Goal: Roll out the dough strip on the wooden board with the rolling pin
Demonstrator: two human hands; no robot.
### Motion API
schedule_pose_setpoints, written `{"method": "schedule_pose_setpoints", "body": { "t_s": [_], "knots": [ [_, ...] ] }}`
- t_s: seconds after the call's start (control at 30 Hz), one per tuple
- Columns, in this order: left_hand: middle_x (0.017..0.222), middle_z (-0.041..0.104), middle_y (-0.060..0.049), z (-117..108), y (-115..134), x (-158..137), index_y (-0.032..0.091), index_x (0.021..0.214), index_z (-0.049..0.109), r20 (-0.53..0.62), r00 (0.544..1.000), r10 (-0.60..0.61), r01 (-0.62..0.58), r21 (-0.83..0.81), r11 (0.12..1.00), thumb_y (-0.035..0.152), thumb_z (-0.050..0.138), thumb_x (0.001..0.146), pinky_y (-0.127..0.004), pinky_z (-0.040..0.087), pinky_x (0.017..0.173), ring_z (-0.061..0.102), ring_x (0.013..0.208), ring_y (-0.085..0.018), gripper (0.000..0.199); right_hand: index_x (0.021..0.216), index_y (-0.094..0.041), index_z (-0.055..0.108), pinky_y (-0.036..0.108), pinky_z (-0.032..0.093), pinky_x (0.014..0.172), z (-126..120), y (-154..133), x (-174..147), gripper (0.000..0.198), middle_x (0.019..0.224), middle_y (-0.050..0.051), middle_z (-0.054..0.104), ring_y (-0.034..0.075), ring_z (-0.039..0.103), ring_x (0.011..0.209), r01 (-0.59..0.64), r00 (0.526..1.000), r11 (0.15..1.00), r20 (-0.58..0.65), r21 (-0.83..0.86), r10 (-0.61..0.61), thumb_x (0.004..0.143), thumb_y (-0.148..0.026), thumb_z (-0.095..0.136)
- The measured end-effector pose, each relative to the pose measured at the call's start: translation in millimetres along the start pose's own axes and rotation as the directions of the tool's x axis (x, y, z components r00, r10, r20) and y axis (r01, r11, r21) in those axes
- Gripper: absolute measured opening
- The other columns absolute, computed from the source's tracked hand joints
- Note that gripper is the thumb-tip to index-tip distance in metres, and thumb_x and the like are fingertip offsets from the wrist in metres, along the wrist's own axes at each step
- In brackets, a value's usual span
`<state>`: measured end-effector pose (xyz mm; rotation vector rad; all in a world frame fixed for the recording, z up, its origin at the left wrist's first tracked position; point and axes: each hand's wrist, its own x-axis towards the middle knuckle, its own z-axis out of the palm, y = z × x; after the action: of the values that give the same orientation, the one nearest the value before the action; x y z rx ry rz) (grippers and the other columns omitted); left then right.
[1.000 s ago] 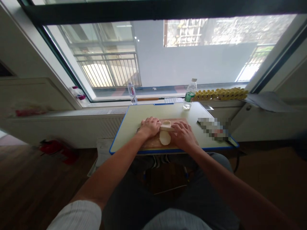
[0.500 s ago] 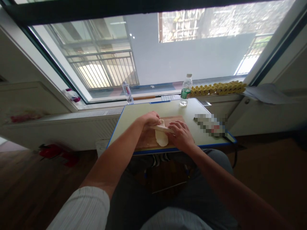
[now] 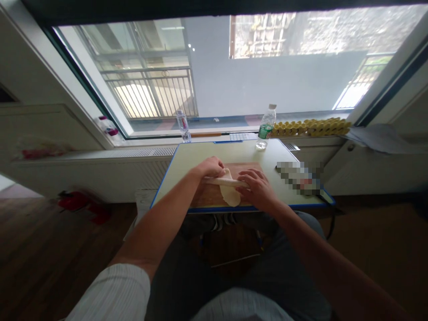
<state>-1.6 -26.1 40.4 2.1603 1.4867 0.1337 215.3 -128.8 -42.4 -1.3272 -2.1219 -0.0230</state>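
Observation:
A flattened, oval piece of pale dough [image 3: 230,196] lies on a wooden cutting board [image 3: 207,198]. Across it runs a slim, light rolling pin [image 3: 225,182], nearly level from left to right. My right hand [image 3: 257,187] is closed over the pin's right end, fingers bent. At the dough's far edge, my left hand [image 3: 211,167] has its fingers pinched on the dough. The pin's left end shows just below that hand; whether the palm touches it I cannot tell.
The board rests on a small blue-edged table [image 3: 194,154]. A water bottle [image 3: 265,127] stands at its back edge, and a blurred-out item [image 3: 299,178] lies on the right. Another bottle [image 3: 183,126] stands by the window. A red fire extinguisher [image 3: 83,205] is on the floor.
The rolling pin has shifted left over the dough and lies more level. My left hand stays at the dough's far edge. The whole view has shifted slightly.

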Motion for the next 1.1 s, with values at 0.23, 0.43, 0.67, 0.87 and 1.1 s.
{"method": "schedule_pose_setpoints", "body": {
  "t_s": [0.23,0.43,0.67,0.87,1.1],
  "knots": [
    [0.122,0.084,-0.004,9,-13,-17,0.023,0.128,0.083,-0.095,0.990,0.100,-0.105,-0.051,0.993,0.024,0.069,0.090,-0.026,0.057,0.094,0.076,0.107,-0.022,0.040,0.126,-0.028,0.077,0.051,0.044,0.119,-6,-9,8,0.029,0.144,0.008,0.071,0.032,0.057,0.136,-0.021,0.993,1.000,0.113,-0.016,0.022,0.102,-0.043,0.071],
    [0.126,0.084,-0.003,16,-5,-26,0.028,0.130,0.083,-0.125,0.986,0.111,-0.110,0.010,0.994,0.030,0.065,0.097,-0.028,0.054,0.105,0.075,0.116,-0.024,0.037,0.126,-0.029,0.077,0.051,0.042,0.119,-6,-8,5,0.030,0.148,0.008,0.068,0.031,0.055,0.139,-0.015,0.991,1.000,0.135,-0.026,0.018,0.103,-0.046,0.068],
    [0.123,0.083,-0.011,24,-18,-52,0.024,0.120,0.081,-0.299,0.954,0.022,0.027,0.160,0.987,0.046,0.060,0.102,-0.037,0.054,0.105,0.075,0.116,-0.029,0.035,0.125,-0.028,0.077,0.054,0.040,0.122,-8,-13,5,0.031,0.147,0.009,0.069,0.032,0.054,0.140,-0.080,0.983,0.996,0.159,-0.051,0.087,0.105,-0.047,0.062],
    [0.123,0.080,-0.012,39,-22,-71,0.023,0.110,0.076,-0.370,0.928,0.040,0.068,0.274,0.959,0.044,0.044,0.110,-0.044,0.051,0.107,0.071,0.121,-0.030,0.039,0.133,-0.029,0.073,0.067,0.032,0.125,-5,-33,11,0.050,0.154,0.008,0.067,0.033,0.047,0.150,-0.268,0.945,0.949,0.145,-0.165,0.292,0.116,-0.044,0.029],
    [0.149,0.067,-0.010,49,-29,-59,0.025,0.130,0.069,-0.387,0.918,0.085,0.045,0.315,0.948,0.038,0.040,0.110,-0.048,0.042,0.119,0.055,0.141,-0.029,0.038,0.146,-0.023,0.066,0.079,0.022,0.126,-4,-47,19,0.054,0.162,0.012,0.059,0.037,0.040,0.156,-0.302,0.925,0.906,0.138,-0.296,0.353,0.116,-0.045,0.027]
  ]
}}
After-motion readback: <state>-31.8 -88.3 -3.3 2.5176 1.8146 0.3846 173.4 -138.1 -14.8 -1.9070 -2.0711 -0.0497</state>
